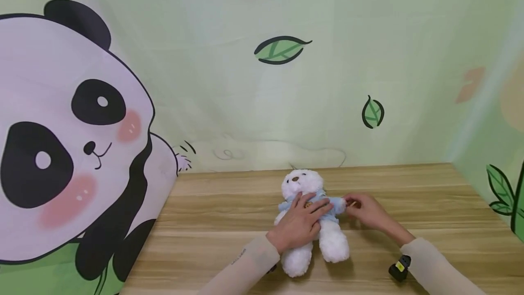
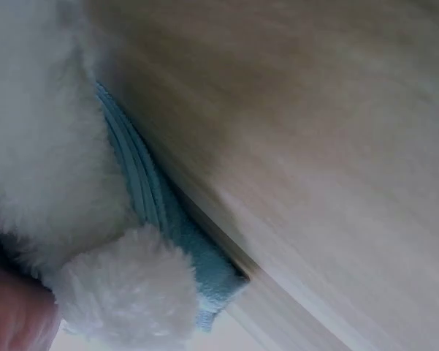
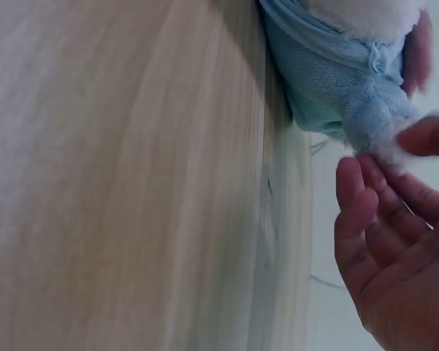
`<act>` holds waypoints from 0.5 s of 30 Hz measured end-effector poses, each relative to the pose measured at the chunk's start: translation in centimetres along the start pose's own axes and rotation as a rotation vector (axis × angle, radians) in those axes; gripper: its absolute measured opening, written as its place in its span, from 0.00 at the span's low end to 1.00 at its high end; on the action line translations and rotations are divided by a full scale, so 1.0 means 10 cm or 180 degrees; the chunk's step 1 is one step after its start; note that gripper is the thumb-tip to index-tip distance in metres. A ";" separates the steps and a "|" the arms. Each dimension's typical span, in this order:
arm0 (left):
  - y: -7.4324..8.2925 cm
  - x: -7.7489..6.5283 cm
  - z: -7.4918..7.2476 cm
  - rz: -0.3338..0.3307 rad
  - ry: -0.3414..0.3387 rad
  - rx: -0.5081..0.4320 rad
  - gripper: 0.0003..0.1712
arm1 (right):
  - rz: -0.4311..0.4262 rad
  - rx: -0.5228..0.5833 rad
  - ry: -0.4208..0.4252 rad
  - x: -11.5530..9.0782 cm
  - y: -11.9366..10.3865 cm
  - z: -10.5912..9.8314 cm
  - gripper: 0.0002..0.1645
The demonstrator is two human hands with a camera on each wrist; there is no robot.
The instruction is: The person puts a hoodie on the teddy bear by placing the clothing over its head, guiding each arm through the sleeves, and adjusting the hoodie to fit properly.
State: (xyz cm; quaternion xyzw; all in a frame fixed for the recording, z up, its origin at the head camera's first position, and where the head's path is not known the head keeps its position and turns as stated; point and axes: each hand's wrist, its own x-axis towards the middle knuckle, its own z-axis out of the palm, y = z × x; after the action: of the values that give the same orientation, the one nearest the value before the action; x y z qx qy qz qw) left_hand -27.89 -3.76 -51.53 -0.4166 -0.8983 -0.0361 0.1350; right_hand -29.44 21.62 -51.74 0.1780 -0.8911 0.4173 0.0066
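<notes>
A white plush teddy bear [image 1: 333, 242] in a light blue shirt [image 3: 325, 88] lies on its back on the wooden table. Flat across its chest and belly, my left hand [image 1: 296, 224] rests with the fingers spread and straight, covering much of the shirt. At the end of one blue sleeve, my right hand [image 1: 366, 211] pinches the bear's white paw [image 3: 388, 146] between thumb and fingertips. The left wrist view shows the bear's fur [image 2: 51, 146], the shirt's ribbed edge [image 2: 135, 172] and the other paw [image 2: 131, 292] close up.
The wooden table [image 1: 221, 208] reaches back to a pale green cloth wall [image 1: 204, 81] printed with leaves. A large printed panda [image 1: 110, 158] covers the left side. A small black wrist camera [image 1: 399, 268] sits at my right cuff.
</notes>
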 end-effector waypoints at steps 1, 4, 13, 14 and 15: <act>0.00 0.00 0.00 -0.0002 -0.0015 0.0046 0.27 | 0.0009 0.0003 -0.0011 -0.01 -0.02 0.00 0.13; 0.00 0.00 -0.01 0.0001 -0.0009 0.0152 0.28 | -0.0184 -0.0102 0.0078 -0.01 -0.07 0.03 0.10; 0.04 0.02 -0.05 -0.0002 -0.0162 0.0108 0.22 | -0.0307 -0.0219 0.0218 -0.03 0.02 0.03 0.04; 0.04 0.02 -0.05 0.0009 -0.0182 0.0083 0.22 | -0.0210 -0.0133 0.0152 -0.02 0.05 0.01 0.05; 0.05 0.03 -0.06 0.0021 -0.0207 0.0060 0.22 | -0.0104 -0.0032 0.0068 -0.02 0.07 -0.01 0.06</act>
State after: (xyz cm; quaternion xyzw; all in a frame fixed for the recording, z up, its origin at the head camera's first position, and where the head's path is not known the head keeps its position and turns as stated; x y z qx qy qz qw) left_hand -27.56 -3.33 -50.95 -0.4193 -0.9011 -0.0136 0.1097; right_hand -29.46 22.17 -52.25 0.1880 -0.8900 0.4146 0.0238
